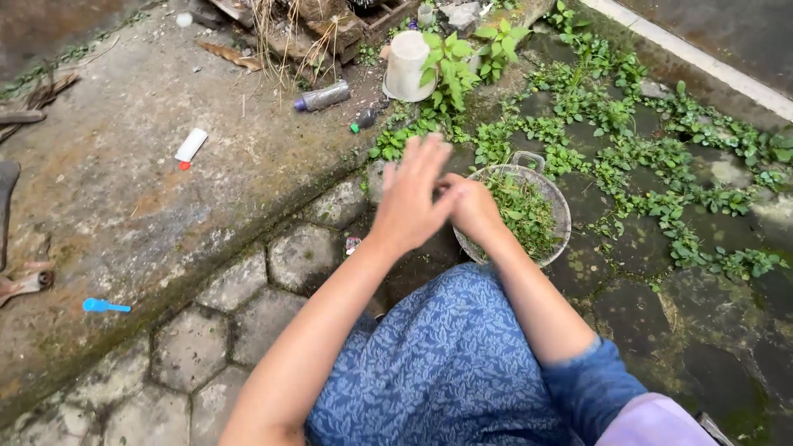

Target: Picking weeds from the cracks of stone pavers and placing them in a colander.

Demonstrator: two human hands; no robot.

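Basin point(562, 216), round, grey metal with a loop handle at its 12 o'clock rim, sits on the mossy paving just beyond the person's knee, right of frame centre. It is part filled with pulled green weeds point(522, 213), loose leafy stems piled toward the middle and the 3 o'clock side.

Left hand point(410, 201): open, fingers straight and spread slightly, pointing to 1 o'clock, palm turned toward the other hand. It holds nothing visible. Its palm edge touches the right hand.

Right hand point(472, 206): loosely curled, knuckles up, placed at the basin's 9 o'clock rim and partly over it. Whether it pinches any weed I cannot tell; the left hand hides its fingertips.

Both forearms are bare and run down to the lower frame; a blue leaf-print cloth point(438, 363) covers the lap between them.

Surroundings: hexagonal pavers point(301, 258) at 8 o'clock of the hands, a concrete slab point(124, 182) at 10 o'clock. More low weeds grow in the paving joints from 12 to 3 o'clock of the basin. White upturned pot point(406, 68) stands at 12 o'clock, well apart; a clear bottle point(324, 96) lies just left of it. A white tube point(191, 146) and a blue spoon point(104, 306) lie on the slab.
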